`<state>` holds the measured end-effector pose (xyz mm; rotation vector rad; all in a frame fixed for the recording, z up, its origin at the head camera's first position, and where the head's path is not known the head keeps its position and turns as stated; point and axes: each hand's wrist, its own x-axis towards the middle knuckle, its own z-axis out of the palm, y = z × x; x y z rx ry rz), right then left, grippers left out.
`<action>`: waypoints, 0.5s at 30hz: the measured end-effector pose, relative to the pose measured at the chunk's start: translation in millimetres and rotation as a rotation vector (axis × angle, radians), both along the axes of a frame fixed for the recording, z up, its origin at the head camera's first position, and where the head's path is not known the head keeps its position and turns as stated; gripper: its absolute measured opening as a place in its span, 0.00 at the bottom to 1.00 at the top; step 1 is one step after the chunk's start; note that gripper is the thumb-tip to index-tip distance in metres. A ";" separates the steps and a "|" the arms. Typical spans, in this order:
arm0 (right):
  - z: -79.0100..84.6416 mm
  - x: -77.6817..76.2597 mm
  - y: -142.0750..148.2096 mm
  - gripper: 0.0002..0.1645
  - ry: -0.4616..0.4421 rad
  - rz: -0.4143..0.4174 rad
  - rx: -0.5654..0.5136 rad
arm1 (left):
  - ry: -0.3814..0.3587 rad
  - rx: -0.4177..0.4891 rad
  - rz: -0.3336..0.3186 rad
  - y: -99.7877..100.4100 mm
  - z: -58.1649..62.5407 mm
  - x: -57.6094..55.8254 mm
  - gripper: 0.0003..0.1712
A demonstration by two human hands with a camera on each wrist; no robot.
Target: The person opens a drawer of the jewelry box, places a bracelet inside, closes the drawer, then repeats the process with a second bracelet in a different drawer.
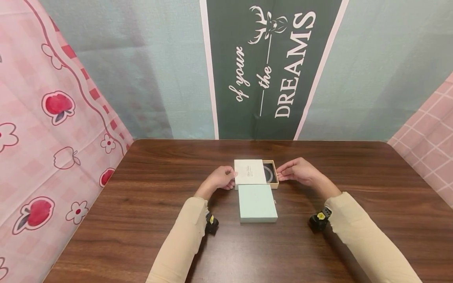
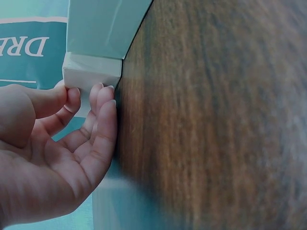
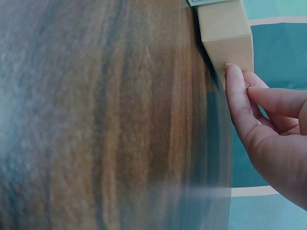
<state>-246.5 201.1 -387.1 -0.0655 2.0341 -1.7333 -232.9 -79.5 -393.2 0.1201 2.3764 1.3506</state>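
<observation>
A white sliding gift box (image 1: 249,171) with small print on its sleeve lies on the table, its tan inner drawer (image 1: 275,185) partly out to the right. Inside the drawer, a pale ring-shaped bangle (image 1: 269,174) sits on a black insert. My left hand (image 1: 223,177) holds the sleeve's left end, thumb at the upper edge and fingertips by the end face (image 2: 88,76). At the drawer's right end, my right hand (image 1: 297,171) has its thumb and fingers pinched together, one fingertip against the end wall (image 3: 232,48). Any pull tab there is hidden by the fingers.
A closed mint-green box (image 1: 257,201) lies just in front of the white one, with a small tab (image 1: 275,201) at its right side. Both stand on a brown wooden table (image 1: 159,188). Behind hangs a green cloth (image 1: 177,78); a pink patterned cloth (image 1: 42,157) borders the left.
</observation>
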 end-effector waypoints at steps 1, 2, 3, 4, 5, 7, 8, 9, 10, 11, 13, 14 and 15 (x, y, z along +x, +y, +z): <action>-0.1 -0.1 0.1 0.16 -0.001 0.000 -0.001 | 0.000 -0.001 0.000 0.0 -0.1 -0.1 0.13; -0.2 -0.2 0.2 0.16 -0.002 0.001 -0.002 | 0.000 0.000 0.000 0.0 -0.2 -0.1 0.13; -0.1 -0.2 0.2 0.16 -0.003 0.000 -0.003 | 0.000 0.001 -0.001 0.1 -0.1 -0.1 0.13; 0.1 -0.2 0.2 0.16 -0.003 -0.001 -0.003 | -0.001 0.002 -0.001 0.2 -0.1 -0.2 0.13; 0.2 -0.2 0.3 0.16 -0.003 -0.002 -0.002 | -0.001 0.001 -0.001 0.3 0.0 -0.3 0.13; 0.8 -0.2 0.6 0.16 -0.003 -0.001 0.000 | -0.005 0.002 -0.002 0.3 0.3 -0.2 0.13; 1.0 -0.2 0.6 0.16 -0.004 -0.001 0.000 | -0.007 0.005 -0.002 0.3 0.3 -0.3 0.13; 1.3 -0.1 0.5 0.16 -0.004 0.000 -0.001 | -0.009 0.005 -0.003 0.3 0.5 -0.4 0.13; 1.5 -0.1 0.5 0.16 -0.004 0.001 -0.002 | -0.010 0.005 -0.004 0.3 0.5 -0.5 0.13; 1.5 -0.2 0.6 0.16 -0.004 0.002 -0.002 | -0.011 0.005 -0.005 0.2 0.7 -0.5 0.13; 1.7 -0.3 0.6 0.16 -0.004 0.003 -0.004 | -0.012 0.009 -0.006 0.1 0.9 -0.7 0.13; 1.7 -0.3 0.5 0.16 -0.003 0.004 -0.004 | -0.012 0.010 -0.007 0.0 0.8 -0.8 0.13; 1.6 -0.5 0.5 0.16 -0.003 0.003 -0.003 | -0.012 0.011 -0.007 -0.1 0.7 -0.9 0.13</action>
